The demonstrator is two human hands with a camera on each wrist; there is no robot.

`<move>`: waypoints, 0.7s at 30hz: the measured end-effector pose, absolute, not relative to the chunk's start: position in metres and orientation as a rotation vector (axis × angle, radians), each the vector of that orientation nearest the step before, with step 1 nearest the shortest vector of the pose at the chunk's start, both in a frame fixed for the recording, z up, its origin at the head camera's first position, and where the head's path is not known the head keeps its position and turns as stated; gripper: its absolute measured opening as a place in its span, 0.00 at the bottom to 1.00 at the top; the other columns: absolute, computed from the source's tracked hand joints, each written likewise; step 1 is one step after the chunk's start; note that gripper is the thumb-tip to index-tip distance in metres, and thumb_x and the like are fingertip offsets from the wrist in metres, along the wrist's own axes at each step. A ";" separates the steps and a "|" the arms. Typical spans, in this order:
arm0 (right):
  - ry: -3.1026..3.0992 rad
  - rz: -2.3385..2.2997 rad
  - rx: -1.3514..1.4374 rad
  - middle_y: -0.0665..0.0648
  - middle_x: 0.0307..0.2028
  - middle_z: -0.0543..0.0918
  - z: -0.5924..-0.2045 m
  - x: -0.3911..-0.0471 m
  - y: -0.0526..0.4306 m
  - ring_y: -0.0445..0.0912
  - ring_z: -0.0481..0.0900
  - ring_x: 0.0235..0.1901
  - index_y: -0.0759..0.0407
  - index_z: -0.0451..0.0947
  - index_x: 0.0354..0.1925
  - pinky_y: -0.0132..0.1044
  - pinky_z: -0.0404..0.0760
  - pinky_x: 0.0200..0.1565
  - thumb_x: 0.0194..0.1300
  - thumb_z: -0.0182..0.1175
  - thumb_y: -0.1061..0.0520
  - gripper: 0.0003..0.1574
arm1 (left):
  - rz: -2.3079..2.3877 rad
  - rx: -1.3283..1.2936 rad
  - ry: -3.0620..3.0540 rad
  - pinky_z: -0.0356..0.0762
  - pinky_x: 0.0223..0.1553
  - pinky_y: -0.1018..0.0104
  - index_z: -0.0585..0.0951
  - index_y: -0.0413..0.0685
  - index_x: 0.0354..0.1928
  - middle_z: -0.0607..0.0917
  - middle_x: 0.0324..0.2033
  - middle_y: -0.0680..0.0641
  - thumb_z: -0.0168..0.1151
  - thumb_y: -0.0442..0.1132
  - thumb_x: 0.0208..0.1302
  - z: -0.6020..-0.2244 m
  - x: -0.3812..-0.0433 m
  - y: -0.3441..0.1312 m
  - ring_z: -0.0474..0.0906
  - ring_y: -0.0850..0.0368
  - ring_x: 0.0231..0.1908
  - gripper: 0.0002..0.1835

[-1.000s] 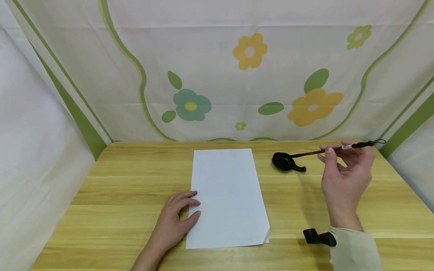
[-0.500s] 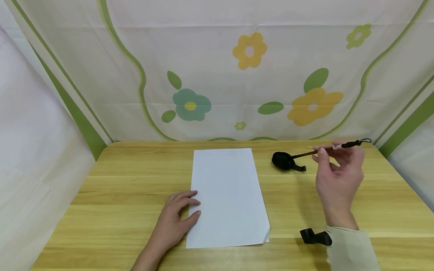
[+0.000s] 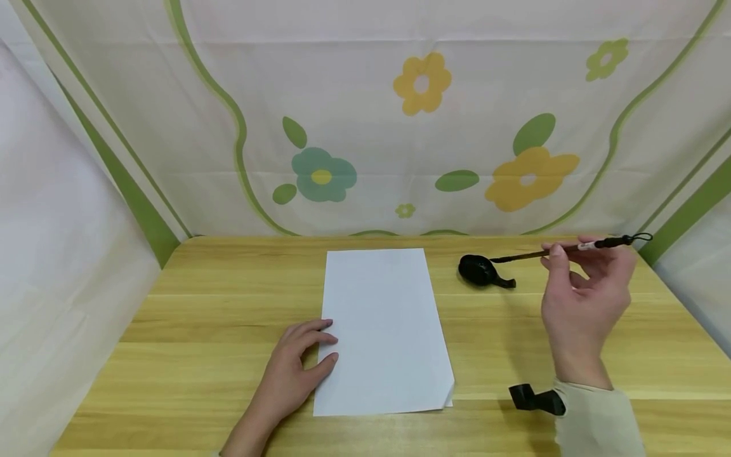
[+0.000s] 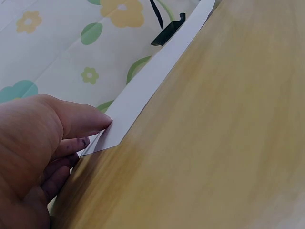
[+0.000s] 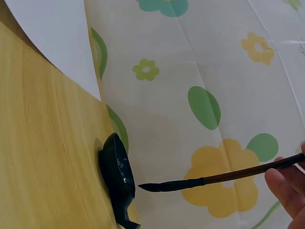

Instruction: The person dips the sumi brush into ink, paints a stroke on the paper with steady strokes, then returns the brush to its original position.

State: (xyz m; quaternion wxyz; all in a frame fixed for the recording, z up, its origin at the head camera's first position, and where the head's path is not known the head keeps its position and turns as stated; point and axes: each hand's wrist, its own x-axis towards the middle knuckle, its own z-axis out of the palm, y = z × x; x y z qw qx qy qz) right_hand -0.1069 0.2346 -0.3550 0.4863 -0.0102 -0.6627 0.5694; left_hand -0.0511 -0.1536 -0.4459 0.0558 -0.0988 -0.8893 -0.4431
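My right hand [image 3: 588, 304] pinches a thin writing brush [image 3: 525, 255] by its brown shaft, thumb against fingers. In the right wrist view the brush's dark pointed tip is held beside a small black ink dish [image 5: 114, 167], just off its rim. That dish [image 3: 478, 270] has a curved handle and a wet shine inside. White paper [image 3: 379, 330] lies on the table left of it, its lower right corner lifted. Bent fingertips of my left hand [image 3: 297, 368] rest on the sheet's left edge; the left wrist view has the thumb on the paper [image 4: 157, 71] too.
The wooden table [image 3: 217, 330] extends on both sides of the paper. A flowered cloth [image 3: 365, 127] hangs behind the table's back edge. A black strap [image 3: 537, 400] sticks out from the right sleeve [image 3: 596, 419].
My right hand first shifted slightly left, then back right. The brush tip has come away from the dish to just beside its rim. The left hand and paper stay in place.
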 end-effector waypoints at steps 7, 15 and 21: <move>-1.704 1.333 -0.007 0.50 0.45 0.84 -0.359 -0.107 0.232 0.44 0.91 0.46 0.60 0.76 0.58 0.27 0.89 0.46 0.75 0.63 0.64 0.16 | -1.344 -0.306 -2.694 0.76 0.68 0.45 0.90 0.63 0.44 0.87 0.64 0.59 0.79 0.34 0.63 -0.446 -0.052 -0.154 0.77 0.52 0.69 0.14; -1.751 1.284 0.013 0.48 0.46 0.86 -0.363 -0.107 0.235 0.43 0.92 0.47 0.54 0.75 0.60 0.28 0.89 0.46 0.76 0.63 0.62 0.17 | -1.353 -0.310 -2.695 0.76 0.68 0.45 0.90 0.64 0.44 0.86 0.64 0.59 0.78 0.34 0.63 -0.447 -0.053 -0.153 0.76 0.53 0.69 0.14; -1.741 1.300 0.001 0.50 0.45 0.87 -0.363 -0.107 0.233 0.43 0.92 0.46 0.57 0.77 0.59 0.29 0.90 0.46 0.75 0.64 0.64 0.17 | -1.354 -0.309 -2.696 0.76 0.68 0.46 0.90 0.64 0.44 0.86 0.64 0.59 0.78 0.34 0.63 -0.447 -0.053 -0.154 0.76 0.53 0.69 0.14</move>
